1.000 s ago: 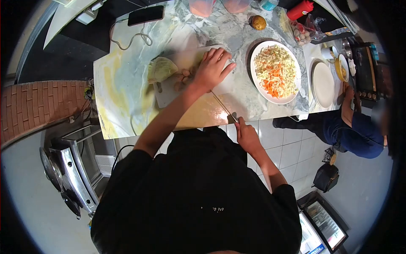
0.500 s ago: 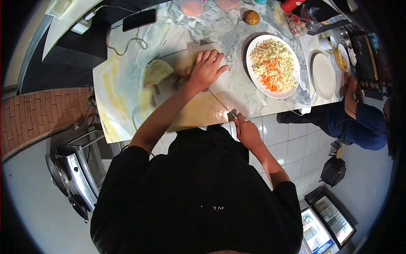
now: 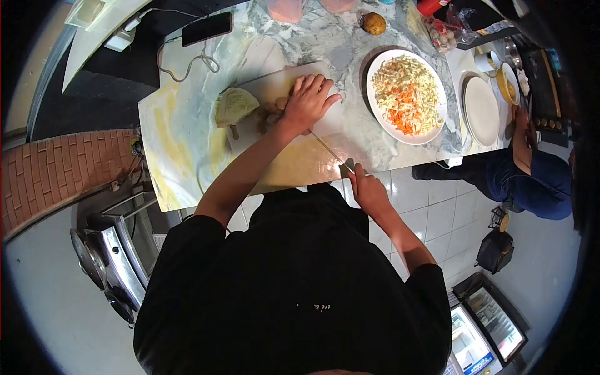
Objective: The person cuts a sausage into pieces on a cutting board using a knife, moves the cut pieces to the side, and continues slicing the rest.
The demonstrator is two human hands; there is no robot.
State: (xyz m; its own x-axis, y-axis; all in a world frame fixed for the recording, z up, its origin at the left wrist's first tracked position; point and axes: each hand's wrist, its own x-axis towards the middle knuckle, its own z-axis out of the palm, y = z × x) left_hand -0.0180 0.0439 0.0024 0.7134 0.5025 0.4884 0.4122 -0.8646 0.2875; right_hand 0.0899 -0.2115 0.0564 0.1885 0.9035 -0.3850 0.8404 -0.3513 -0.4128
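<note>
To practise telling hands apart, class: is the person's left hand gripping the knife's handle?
No, the right hand grips the knife, while the left hand is over the cutting board.

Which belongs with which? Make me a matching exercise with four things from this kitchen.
1. Phone
2. Shredded vegetables
3. Left hand
4. Right hand

A. Gripping the knife
B. Heaped on a white plate
C. Over the cutting board
D. Lying on the marbled counter

Pairs: 1-D, 2-B, 3-C, 4-A
</note>
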